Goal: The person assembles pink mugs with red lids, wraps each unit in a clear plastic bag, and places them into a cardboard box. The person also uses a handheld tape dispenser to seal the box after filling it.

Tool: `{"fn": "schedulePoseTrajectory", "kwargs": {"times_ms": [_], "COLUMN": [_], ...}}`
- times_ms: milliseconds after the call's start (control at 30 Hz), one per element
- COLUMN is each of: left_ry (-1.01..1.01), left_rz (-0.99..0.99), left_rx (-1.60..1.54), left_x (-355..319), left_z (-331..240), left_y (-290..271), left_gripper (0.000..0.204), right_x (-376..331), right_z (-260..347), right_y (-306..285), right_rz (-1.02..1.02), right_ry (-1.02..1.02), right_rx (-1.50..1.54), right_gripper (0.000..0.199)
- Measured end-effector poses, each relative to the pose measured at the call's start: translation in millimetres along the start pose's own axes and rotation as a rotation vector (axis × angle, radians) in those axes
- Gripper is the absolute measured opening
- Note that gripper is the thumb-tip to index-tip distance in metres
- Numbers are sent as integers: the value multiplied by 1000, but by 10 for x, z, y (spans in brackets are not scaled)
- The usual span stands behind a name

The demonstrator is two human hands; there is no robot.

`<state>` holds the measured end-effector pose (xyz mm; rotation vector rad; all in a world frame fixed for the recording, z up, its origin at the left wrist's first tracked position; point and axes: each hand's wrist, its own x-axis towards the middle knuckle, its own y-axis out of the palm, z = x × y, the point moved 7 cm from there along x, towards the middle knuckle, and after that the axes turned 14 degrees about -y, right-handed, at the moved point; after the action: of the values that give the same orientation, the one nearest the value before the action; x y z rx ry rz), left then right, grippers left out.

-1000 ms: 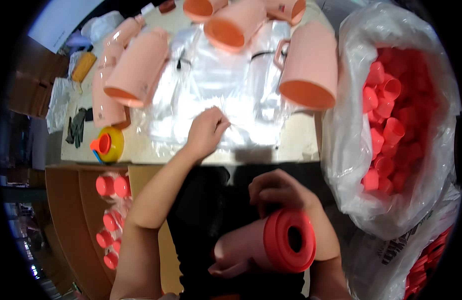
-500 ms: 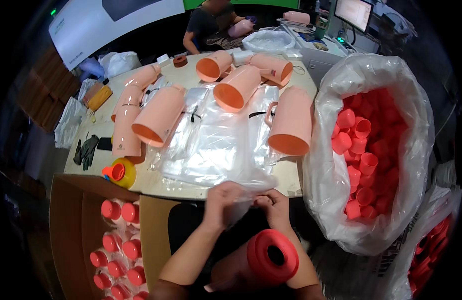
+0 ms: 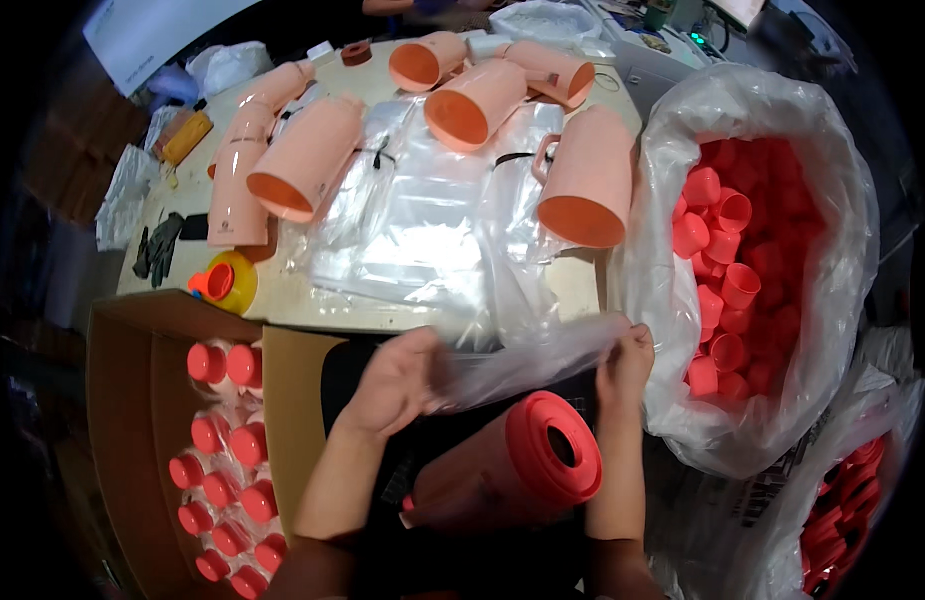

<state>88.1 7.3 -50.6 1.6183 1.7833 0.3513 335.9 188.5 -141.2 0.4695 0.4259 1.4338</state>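
Plastic bag (image 3: 527,360) hangs stretched between my two hands, just above the red-lidded jug (image 3: 502,475) lying on my lap. My left hand (image 3: 397,385) pinches one end and my right hand (image 3: 627,365) pinches the other. I think I am opening the bag. Next I need its mouth wide enough for the jug.
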Motion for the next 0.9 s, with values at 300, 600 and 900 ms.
{"fn": "schedulePoseTrajectory", "kwargs": {"times_ms": [300, 600, 900], "left_ry": [656, 195, 484], "left_rz": [-327, -1049, -1724], "left_rx": [934, 1093, 1163], "left_x": [-923, -2374, -3818], "left_z": [-119, 962, 313], "left_y": [372, -521, -1144], "left_gripper": [57, 49, 10], "right_x": [-1776, -2729, -3651], "right_z": [564, -597, -353], "right_y": [288, -21, 2543], "right_rz": [448, 1284, 1674], "right_ry": [-678, 66, 284], "right_rx": [-736, -603, -177], "right_gripper": [30, 51, 50]}}
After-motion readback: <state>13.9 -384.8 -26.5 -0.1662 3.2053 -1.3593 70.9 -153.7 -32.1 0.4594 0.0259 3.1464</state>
